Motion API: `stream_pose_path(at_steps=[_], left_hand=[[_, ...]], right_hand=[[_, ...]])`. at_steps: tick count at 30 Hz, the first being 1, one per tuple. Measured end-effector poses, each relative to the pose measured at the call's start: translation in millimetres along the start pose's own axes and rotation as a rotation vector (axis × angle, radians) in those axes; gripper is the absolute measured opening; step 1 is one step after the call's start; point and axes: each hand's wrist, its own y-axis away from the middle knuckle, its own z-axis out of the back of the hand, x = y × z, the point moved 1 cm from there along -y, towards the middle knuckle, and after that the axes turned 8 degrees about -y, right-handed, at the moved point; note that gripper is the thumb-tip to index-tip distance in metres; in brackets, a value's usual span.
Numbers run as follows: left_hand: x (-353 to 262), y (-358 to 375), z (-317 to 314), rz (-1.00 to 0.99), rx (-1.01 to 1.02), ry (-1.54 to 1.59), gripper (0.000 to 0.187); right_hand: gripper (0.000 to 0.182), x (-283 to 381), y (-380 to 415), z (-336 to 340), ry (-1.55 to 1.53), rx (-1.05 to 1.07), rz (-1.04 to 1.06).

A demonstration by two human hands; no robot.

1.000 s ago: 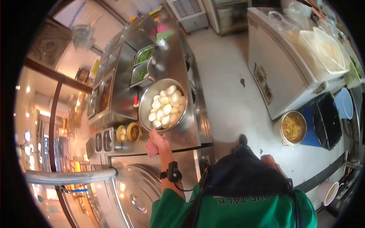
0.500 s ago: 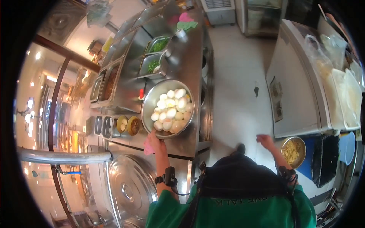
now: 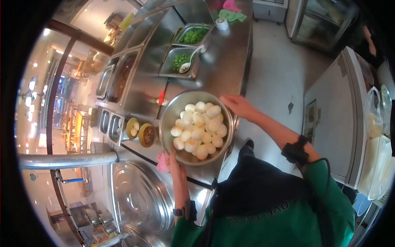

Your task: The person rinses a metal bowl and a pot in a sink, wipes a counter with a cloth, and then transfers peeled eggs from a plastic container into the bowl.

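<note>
A large steel bowl (image 3: 169, 116) of peeled boiled eggs (image 3: 197, 133) stands at the near edge of the steel counter. On its near left rim, my left hand (image 3: 174, 161) is closed, with a pink cloth (image 3: 163, 161) in or against its palm. The fingers of my right hand (image 3: 236, 106) curl over the bowl's far right rim, partly hidden. Left of the bowl are two small yellow bowls, one with pale pieces (image 3: 133, 128) and one with brown food (image 3: 147, 135).
Behind the bowl, steel pans hold chopped greens (image 3: 181, 61) and leafy greens (image 3: 194, 36), with a spoon (image 3: 186, 66) in the nearer one. A red-handled tool (image 3: 161, 98) lies close by. Large round lids (image 3: 142, 197) sit lower left. A white chest freezer (image 3: 335, 111) stands right; another person's arm (image 3: 369, 39) shows beyond.
My right hand has come up from beside the freezer to the bowl's right rim. My left hand stays on the rim. The view has shifted and turned.
</note>
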Motion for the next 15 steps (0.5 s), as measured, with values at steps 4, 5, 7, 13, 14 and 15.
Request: stream_pose_path(at_steps=[4, 5, 7, 13, 14, 15], left_hand=[[-4, 23, -31, -0.123, 0.043, -0.062, 0.02], [-7, 28, -40, -0.104, 0.038, -0.067, 0.02], [-7, 33, -66, 0.036, 0.123, 0.034, 0.016], [1, 16, -149, 0.212, 0.334, -0.069, 0.027], [10, 9, -160, 0.275, 0.396, -0.139, 0.029], [16, 2, -176, 0.334, 0.458, -0.212, 0.03]], right_hand=[[0.036, 0, -32, 3, 0.096, -0.022, 0.084], [0.035, -1, -34, 12, 0.166, -0.081, 0.076], [0.034, 0, -35, 39, 0.25, -0.138, 0.051], [0.034, 31, -31, 141, 0.159, -0.313, -0.133], [0.034, 34, -32, 161, 0.148, -0.371, -0.137], [0.034, 37, -33, 182, 0.134, -0.43, -0.14]])
